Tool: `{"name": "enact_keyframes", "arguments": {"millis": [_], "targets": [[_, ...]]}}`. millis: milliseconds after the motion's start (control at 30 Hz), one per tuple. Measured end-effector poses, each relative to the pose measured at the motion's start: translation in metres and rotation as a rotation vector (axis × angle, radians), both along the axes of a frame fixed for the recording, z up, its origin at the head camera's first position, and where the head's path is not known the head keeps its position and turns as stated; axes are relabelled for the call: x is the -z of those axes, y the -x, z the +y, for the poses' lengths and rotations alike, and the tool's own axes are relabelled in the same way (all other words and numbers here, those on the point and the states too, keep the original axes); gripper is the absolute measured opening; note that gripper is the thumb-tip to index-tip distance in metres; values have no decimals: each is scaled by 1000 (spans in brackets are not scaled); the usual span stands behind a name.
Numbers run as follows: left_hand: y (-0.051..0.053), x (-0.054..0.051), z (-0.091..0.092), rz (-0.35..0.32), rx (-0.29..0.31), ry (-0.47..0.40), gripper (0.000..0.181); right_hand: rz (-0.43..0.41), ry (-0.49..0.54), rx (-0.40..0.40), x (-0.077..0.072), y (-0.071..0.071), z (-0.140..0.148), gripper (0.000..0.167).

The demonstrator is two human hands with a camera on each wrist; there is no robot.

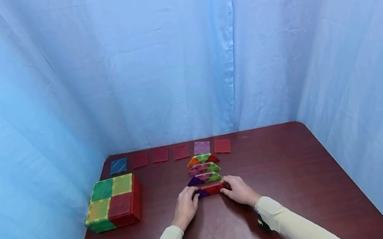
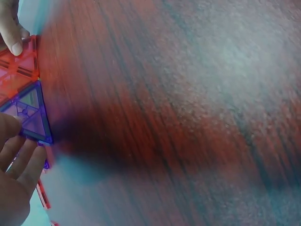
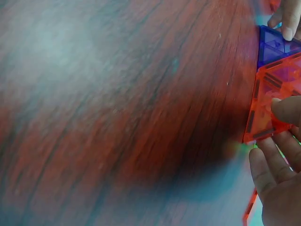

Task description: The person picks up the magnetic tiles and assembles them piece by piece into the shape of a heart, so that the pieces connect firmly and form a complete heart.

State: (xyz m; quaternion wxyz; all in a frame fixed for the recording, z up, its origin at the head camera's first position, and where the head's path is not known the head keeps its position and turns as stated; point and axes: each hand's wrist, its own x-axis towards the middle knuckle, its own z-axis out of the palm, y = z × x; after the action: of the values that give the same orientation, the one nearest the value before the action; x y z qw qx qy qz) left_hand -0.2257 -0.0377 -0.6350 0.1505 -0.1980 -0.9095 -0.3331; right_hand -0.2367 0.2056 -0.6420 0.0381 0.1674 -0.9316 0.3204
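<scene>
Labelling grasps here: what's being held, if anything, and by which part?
A purple-and-red tile strip, by both ends: the left hand pinches the purple end, the right hand the red end.

curtained-off booth, pretty much, from where I'm standing - pale blue curtains (image 1: 155,67) hang left, right and across far side, long seam (image 1: 233,48) showing, right up against dark reddish wood-look table (image 1: 280,172) - rounded corner (image 1: 298,125), kinda office-ish tbh - see-through coloured tiles (image 1: 222,146) on it look more playroom - home, office or lab around booth? honestly can't tell
</scene>
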Motion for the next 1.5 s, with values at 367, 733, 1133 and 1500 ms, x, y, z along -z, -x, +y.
{"name": "enact_keyframes", "arguments": {"millis": [367,733,1133,1500], "targets": [[5,-7,2,11,50,36,19,-33,-8,-21,-2,7,-4,15],[7,-9,5,31,77,120,20,359,-39,98,-18,22,4,31],[8,-13,7,-9,116,163,11,-168,-334,153,-19,111,29,58],[6,-9,12,39,142,137,10,-24,-644,198,0,102,52,54]]}}
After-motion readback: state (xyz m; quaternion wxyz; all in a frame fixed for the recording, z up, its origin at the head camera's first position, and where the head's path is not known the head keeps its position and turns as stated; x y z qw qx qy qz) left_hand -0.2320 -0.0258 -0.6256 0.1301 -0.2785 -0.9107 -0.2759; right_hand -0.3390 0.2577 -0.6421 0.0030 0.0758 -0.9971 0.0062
